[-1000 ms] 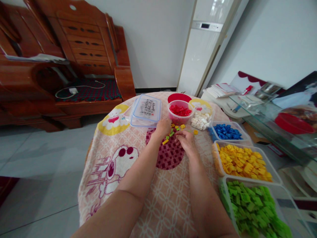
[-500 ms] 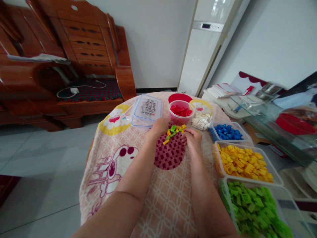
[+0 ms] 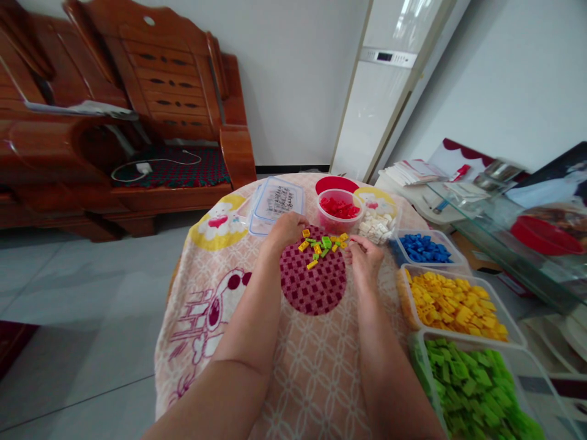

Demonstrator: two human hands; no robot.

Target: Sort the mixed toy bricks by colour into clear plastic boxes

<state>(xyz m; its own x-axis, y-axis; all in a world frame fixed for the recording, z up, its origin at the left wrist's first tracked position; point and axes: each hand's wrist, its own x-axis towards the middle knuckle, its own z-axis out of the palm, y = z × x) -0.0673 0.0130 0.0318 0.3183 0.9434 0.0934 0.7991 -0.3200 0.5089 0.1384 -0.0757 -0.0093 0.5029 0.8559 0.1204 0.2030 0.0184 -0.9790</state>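
Yellow and green toy building bricks (image 3: 326,242) lie scattered on the dark red checked circle of the tablecloth, between my two hands. My left hand (image 3: 288,228) is at the left side of these bricks, its fingers bent inward and close to a yellow brick (image 3: 306,233). At the right side is my right hand (image 3: 364,253), with thumb and fingertips drawn together. Anything small in those fingertips is too hidden to make out. Beyond the bricks stands a round clear tub of red bricks (image 3: 339,208), and white bricks (image 3: 376,226) are heaped beside it.
Along the table's right side stand boxes of blue bricks (image 3: 425,249), yellow bricks (image 3: 454,305) and green bricks (image 3: 477,385). Clear lids with blue rims (image 3: 263,211) lie at the back left. A red round lid (image 3: 336,184) is behind the tub. A glass shelf (image 3: 513,238) adjoins the table's right.
My left hand has drawn left from the bricks, uncovering several yellow ones near its fingers. My right hand has shifted a little to the right, its fingers more curled. The view has moved slightly.
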